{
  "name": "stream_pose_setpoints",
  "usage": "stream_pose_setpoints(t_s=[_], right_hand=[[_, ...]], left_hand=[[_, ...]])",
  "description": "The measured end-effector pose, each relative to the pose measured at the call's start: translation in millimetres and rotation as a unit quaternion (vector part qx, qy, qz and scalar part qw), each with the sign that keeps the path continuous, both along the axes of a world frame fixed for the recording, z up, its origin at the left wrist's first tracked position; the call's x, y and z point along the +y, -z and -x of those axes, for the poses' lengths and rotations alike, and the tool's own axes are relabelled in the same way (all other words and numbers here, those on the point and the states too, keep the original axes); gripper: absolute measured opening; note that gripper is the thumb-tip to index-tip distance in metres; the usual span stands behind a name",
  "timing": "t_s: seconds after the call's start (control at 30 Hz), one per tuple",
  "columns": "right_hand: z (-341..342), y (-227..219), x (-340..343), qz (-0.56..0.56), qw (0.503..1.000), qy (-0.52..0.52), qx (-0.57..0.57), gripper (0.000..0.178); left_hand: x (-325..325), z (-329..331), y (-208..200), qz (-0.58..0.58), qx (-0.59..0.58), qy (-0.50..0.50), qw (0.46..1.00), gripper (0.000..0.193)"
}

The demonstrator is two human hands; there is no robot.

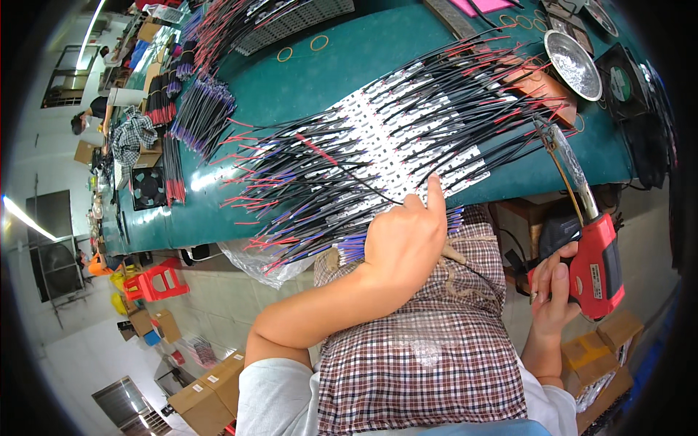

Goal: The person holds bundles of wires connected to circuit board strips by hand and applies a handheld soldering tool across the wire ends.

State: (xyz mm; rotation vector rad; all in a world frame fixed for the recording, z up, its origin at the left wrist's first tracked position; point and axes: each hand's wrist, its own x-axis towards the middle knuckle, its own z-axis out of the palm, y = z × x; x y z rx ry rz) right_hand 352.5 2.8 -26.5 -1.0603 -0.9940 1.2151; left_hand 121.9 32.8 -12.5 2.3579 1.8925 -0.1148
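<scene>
My left hand (406, 236) rests at the near edge of the green table (305, 87), index finger stretched up onto a row of white strips (396, 138) with black, red and blue wires soldered to them. A bundle of wires passes under this hand. My right hand (554, 291) grips a red soldering gun (598, 265) by its handle, off the table's right end. The gun's metal barrel and tip (563, 149) point up toward the right end of the wired strips. A checked cloth (429, 341) lies over my lap.
A round metal dish (573, 64) and a black fan (622, 81) sit at the table's far right. More wire bundles (190, 116) and rubber bands (318, 42) lie at the left and back. Cardboard boxes (207, 396) and a red stool (154, 282) stand on the floor. Another person (87, 120) is far left.
</scene>
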Motion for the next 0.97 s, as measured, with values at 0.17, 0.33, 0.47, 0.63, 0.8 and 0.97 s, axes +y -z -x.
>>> stream_pose_setpoints(t_s=[0.17, 0.33, 0.47, 0.63, 0.8, 0.97], right_hand=[[1.4, 1.5, 3.2, -0.005, 1.0, 0.002, -0.012, 0.021], [2.6, -0.1, 5.3, 0.003, 1.0, -0.003, -0.012, 0.021], [2.7, -2.5, 6.7, 0.023, 1.0, 0.004, 0.005, 0.021], [3.9, 0.4, 7.7, 0.009, 1.0, 0.003, -0.008, 0.022], [5.4, 0.4, 9.0, 0.01, 1.0, 0.0, -0.008, 0.021], [6.3, -0.9, 9.6, 0.014, 1.0, -0.004, -0.015, 0.023]], left_hand=[[-6.8, -0.4, -3.2, -0.005, 0.076, -0.024, 0.997, 0.055], [-4.6, 4.8, -2.0, 0.014, 0.083, -0.021, 0.996, 0.046], [7.7, -0.5, -14.0, 0.045, 0.012, -0.03, 0.998, 0.066], [14.9, 1.8, -7.5, 0.02, -0.003, -0.011, 1.0, 0.055], [8.7, -0.9, -6.7, 0.004, 0.041, -0.02, 0.999, 0.051], [3.7, 1.0, -6.7, 0.135, 0.113, -0.097, 0.98, 0.094]])
